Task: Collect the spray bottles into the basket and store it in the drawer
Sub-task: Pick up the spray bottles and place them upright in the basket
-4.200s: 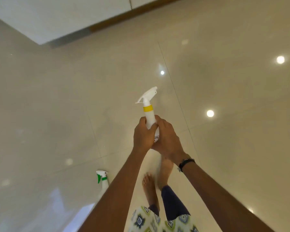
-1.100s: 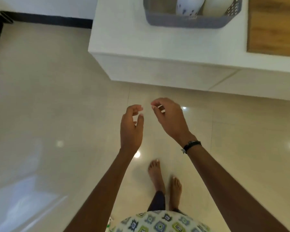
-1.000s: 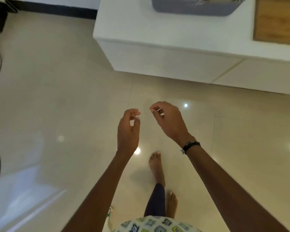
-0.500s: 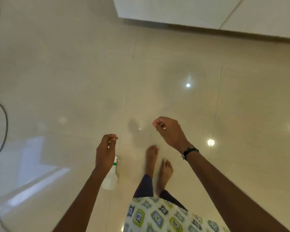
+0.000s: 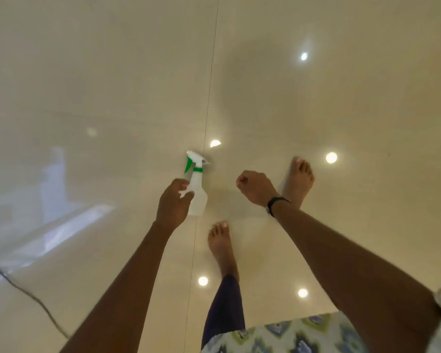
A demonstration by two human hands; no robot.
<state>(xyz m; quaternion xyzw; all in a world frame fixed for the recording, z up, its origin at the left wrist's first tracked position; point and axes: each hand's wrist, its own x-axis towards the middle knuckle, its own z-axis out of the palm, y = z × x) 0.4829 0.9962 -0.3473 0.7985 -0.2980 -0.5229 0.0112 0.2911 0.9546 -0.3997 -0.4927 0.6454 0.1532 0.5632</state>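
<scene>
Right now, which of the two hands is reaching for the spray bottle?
The left hand: its fingers are at the green-triggered spray bottle standing on the floor. The right hand, with the black wristband, is curled and holds nothing.
</scene>
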